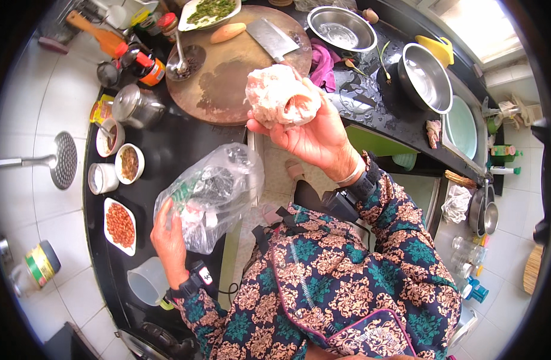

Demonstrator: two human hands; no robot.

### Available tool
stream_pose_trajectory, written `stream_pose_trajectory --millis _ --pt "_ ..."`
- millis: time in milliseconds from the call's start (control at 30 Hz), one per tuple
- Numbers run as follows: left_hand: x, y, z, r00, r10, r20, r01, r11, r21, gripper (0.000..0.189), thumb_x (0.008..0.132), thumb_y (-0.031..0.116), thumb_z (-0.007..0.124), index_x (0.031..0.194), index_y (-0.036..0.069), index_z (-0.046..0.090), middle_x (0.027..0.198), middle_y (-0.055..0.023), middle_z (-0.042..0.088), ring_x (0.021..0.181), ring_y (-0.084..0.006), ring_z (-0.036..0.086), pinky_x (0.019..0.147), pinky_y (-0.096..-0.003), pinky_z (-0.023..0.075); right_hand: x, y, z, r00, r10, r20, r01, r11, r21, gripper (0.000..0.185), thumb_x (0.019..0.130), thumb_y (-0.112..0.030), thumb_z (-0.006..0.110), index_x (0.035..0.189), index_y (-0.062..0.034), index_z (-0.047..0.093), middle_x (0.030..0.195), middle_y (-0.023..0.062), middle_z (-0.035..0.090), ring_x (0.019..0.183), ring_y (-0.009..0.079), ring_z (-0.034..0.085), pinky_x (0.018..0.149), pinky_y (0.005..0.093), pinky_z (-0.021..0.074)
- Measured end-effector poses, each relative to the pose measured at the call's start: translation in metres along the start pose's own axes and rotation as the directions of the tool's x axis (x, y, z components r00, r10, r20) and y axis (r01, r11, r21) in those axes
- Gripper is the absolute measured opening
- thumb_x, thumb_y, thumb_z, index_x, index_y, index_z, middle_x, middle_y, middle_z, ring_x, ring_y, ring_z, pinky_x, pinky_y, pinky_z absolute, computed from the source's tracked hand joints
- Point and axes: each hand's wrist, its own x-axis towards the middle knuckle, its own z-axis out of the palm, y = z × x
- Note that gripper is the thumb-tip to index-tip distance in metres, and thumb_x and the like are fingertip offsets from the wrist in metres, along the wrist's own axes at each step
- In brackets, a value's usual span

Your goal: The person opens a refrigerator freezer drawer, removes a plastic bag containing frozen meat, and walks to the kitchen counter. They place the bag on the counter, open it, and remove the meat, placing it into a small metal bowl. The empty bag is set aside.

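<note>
My right hand (318,139) is raised palm-up, its fingers curled under a pale pink lump of raw meat (280,96). The lump is rounded, with a hollow on the side towards me. It covers part of the handle of a cleaver (273,38), whose blade lies flat on the round wooden chopping board (230,90). At the left, my left hand (168,236) grips a clear plastic bag (230,180) with green print. Some pinkish-white matter shows through the bag, which hangs over the front edge of the dark worktop (185,130).
On the board are a peeled carrot-like piece (228,33) and a ladle (185,63). A dish of peanuts (120,228), small bowls (129,163) and a plastic jug (149,279) stand left. Steel basins (342,29) and a purple cloth (322,65) sit right of the board.
</note>
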Motion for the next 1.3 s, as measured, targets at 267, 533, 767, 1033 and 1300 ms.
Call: stream_pose_trajectory --millis 267,533,767,1033,1300 --pt "0.001 0.014 -0.005 0.986 -0.166 -0.013 0.166 0.985 0.037 0.031 0.093 0.0 0.057 0.122 -0.002 0.064 0.113 -0.0164 0.07 0.104 -0.0235 0.066 0.092 -0.035 0.0503 0.012 -0.042 -0.008 0.997 0.011 -0.073 -0.007 0.998 0.062 0.073 0.098 -0.052 0.05 0.147 -0.0008 0.035 0.139 0.0291 0.047 0.122 0.0502 0.051 0.092 0.0457 0.0558" --pt "-0.037 0.036 -0.028 0.987 -0.143 -0.08 0.159 0.949 0.271 0.025 0.095 0.004 0.056 0.117 -0.002 0.065 0.109 -0.017 0.07 0.102 -0.0287 0.067 0.089 -0.0369 0.0509 0.021 -0.009 0.005 0.959 -0.076 -0.274 -0.006 0.958 -0.286 0.073 0.094 -0.041 0.061 0.147 0.0007 0.032 0.138 0.0297 0.048 0.125 0.0475 0.05 0.104 0.0503 0.0469" --pt "-0.064 0.045 -0.047 0.979 0.003 -0.202 0.088 0.894 0.439 0.033 0.091 -0.003 0.059 0.124 -0.002 0.061 0.123 -0.0187 0.064 0.114 -0.0361 0.061 0.096 -0.0407 0.0476 0.025 0.015 0.035 0.99 0.053 -0.131 -0.107 0.889 -0.445 0.065 0.085 -0.02 0.072 0.138 0.0044 0.043 0.118 0.0193 0.064 0.109 0.033 0.064 0.097 0.0437 0.0507" --pt "-0.072 0.051 -0.027 0.949 -0.169 -0.265 0.271 0.867 0.419 0.083 0.082 0.018 0.075 0.151 0.004 0.031 0.153 -0.0227 0.035 0.14 -0.0401 0.035 0.114 -0.0462 0.0295 0.025 0.041 0.063 0.979 0.009 -0.204 -0.17 0.586 -0.792 0.098 0.066 -0.011 0.087 0.149 -0.0024 0.034 0.133 0.0107 0.057 0.122 0.0205 0.055 0.106 0.0353 0.0422" --pt "-0.082 0.019 0.014 0.937 -0.275 -0.217 0.327 0.908 0.261 0.092 0.081 0.034 0.076 0.151 0.002 0.025 0.143 -0.0252 0.047 0.127 -0.0416 0.05 0.103 -0.0445 0.0422 0.033 0.083 0.068 0.948 0.261 -0.183 -0.268 0.345 -0.899 0.076 0.073 -0.006 0.08 0.14 -0.0025 0.045 0.126 0.0093 0.061 0.118 0.02 0.057 0.103 0.0363 0.044"
